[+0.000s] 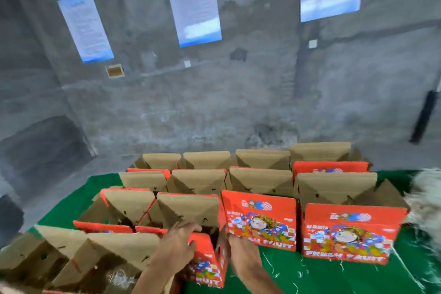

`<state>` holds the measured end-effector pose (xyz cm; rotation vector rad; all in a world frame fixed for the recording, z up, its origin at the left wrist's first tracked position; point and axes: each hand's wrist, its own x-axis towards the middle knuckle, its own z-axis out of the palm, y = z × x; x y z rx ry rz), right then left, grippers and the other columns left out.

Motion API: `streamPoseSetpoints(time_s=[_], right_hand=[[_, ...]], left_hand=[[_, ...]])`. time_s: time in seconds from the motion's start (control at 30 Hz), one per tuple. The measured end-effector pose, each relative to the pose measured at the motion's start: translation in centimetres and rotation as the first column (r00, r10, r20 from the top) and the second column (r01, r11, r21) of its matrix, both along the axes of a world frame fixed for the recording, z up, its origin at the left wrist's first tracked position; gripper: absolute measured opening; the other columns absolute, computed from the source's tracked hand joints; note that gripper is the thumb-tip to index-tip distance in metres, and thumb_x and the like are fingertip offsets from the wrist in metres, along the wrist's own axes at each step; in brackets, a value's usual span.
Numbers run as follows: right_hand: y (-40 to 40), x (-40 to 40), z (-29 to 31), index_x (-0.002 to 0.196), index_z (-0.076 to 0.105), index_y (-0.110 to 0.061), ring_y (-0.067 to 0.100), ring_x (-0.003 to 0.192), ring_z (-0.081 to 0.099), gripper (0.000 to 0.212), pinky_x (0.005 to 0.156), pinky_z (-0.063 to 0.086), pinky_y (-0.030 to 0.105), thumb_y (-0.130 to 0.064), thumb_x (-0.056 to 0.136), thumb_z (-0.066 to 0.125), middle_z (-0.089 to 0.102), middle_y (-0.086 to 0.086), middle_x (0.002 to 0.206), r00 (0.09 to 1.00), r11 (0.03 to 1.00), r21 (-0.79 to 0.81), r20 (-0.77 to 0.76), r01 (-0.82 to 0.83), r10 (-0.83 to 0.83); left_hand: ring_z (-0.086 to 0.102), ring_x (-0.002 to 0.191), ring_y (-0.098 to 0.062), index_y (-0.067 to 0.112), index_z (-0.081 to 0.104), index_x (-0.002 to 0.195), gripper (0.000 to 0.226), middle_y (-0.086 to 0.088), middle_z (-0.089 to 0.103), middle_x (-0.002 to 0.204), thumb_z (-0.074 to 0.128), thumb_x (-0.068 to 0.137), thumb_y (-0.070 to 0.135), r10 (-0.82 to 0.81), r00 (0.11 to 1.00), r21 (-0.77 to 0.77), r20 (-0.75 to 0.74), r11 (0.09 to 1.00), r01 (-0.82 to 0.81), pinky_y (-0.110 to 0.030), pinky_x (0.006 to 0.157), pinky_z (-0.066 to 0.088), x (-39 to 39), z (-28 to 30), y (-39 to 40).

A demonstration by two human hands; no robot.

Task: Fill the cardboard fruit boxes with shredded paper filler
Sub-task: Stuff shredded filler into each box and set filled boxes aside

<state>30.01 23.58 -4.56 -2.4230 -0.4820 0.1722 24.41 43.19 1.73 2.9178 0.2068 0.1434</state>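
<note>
- Our left hand (177,243) grips the red fruit box (207,262) rim; right hand (241,249) grip unclear.
- Shredded paper (424,200), far right, looks light, loose; we would scoop bunches.

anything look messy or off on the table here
Yes. Loose paper shreds are strewn on the green cloth in front of the red boxes. The near box that both hands hold, left and right, sits turned out of line with the rows. The filler pile is at the right edge.
</note>
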Motion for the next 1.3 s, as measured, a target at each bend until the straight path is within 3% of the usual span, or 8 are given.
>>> streamPoseSetpoints(time_s=[0.17,0.3,0.5,0.67,0.9,1.03,1.17,1.3], right_hand=[[-5.5,-0.7,1.7,0.107,0.065,-0.021,0.01,0.078,0.068,0.031,0.073,0.058,0.023,-0.038,0.105,0.039,0.066,-0.007,0.091,0.994,0.997,0.07,0.097,0.04,-0.047],[-8.4,-0.8,1.8,0.108,0.067,-0.021,0.007,0.07,0.069,0.036,0.064,0.059,0.023,-0.046,0.104,0.041,0.07,-0.007,0.085,0.996,0.98,0.176,0.019,0.088,-0.093],[-8.6,-0.1,2.7,0.085,0.058,-0.022,0.001,0.049,0.05,0.036,0.044,0.04,0.014,-0.047,0.104,0.04,0.064,-0.007,0.072,0.992,0.973,0.2,0.021,0.115,-0.122],[-8.6,-1.5,2.5,0.1,0.056,-0.021,0.008,0.067,0.065,0.025,0.058,0.053,0.028,-0.043,0.103,0.043,0.067,-0.006,0.082,0.988,0.959,0.248,-0.1,0.139,-0.118],[-15.8,-4.3,2.3,0.114,0.054,-0.024,0.024,0.092,0.069,0.035,0.084,0.057,0.043,-0.054,0.096,0.053,0.07,0.002,0.103,0.927,0.882,0.33,-0.28,0.337,-0.25],[-23.1,-8.2,1.9,0.116,0.052,-0.025,0.021,0.086,0.066,0.031,0.076,0.054,0.034,-0.042,0.092,0.064,0.068,0.003,0.099,0.88,0.828,0.309,-0.259,0.467,-0.399],[-30.7,-12.9,1.5,0.103,0.049,-0.014,0.024,0.093,0.062,0.034,0.079,0.049,0.034,-0.032,0.087,0.073,0.064,0.005,0.1,0.821,0.788,0.243,-0.262,0.565,-0.508],[-37.2,-17.8,0.9,0.111,0.045,-0.009,0.022,0.084,0.059,0.04,0.071,0.041,0.03,-0.031,0.091,0.07,0.061,0.002,0.092,0.792,0.792,0.142,-0.279,0.594,-0.543]], left_hand=[[0.026,0.145,-0.013,0.034,0.02,0.155,0.077,0.011,0.026,0.158,0.053,0.087,0.018,0.055,0.988,0.22,-0.143,0.975,-0.023,-0.036,0.117,0.027,2.2,0.8,-3.7],[0.055,0.125,-0.015,0.027,0.042,0.144,0.053,0.004,0.06,0.134,0.042,0.093,0.011,0.162,0.98,0.43,-0.117,0.898,-0.097,-0.031,0.101,0.041,3.9,0.6,-5.2],[0.062,0.117,-0.019,0.018,0.062,0.124,0.034,-0.002,0.067,0.123,0.042,0.097,0.013,0.151,0.978,0.55,-0.145,0.834,-0.047,-0.033,0.095,0.049,4.2,1.1,-8.1],[0.061,0.114,-0.021,0.021,0.065,0.12,0.032,-0.002,0.068,0.12,0.045,0.095,0.015,0.009,0.991,0.56,-0.135,0.826,0.069,-0.033,0.102,0.037,2.3,0.8,-12.0],[0.063,0.107,-0.025,0.021,0.069,0.102,0.026,-0.003,0.071,0.105,0.055,0.083,0.009,-0.308,0.941,0.348,-0.138,0.875,0.337,-0.032,0.099,0.034,-2.2,1.3,-22.3],[0.058,0.105,-0.03,0.019,0.064,0.091,0.014,-0.007,0.066,0.102,0.051,0.09,0.024,-0.499,0.855,0.083,-0.143,0.855,0.513,-0.038,0.085,0.049,-6.2,1.2,-28.6],[0.059,0.094,-0.031,0.023,0.046,0.073,0.014,-0.007,0.064,0.091,0.05,0.086,0.021,-0.627,0.769,-0.037,-0.125,0.777,0.628,-0.037,0.074,0.047,-10.5,0.5,-35.4],[0.061,0.093,-0.03,0.016,0.063,0.081,0.013,-0.007,0.066,0.093,0.051,0.084,0.02,-0.713,0.686,-0.065,-0.148,0.699,0.712,-0.038,0.078,0.052,-15.5,-1.0,-41.8]])
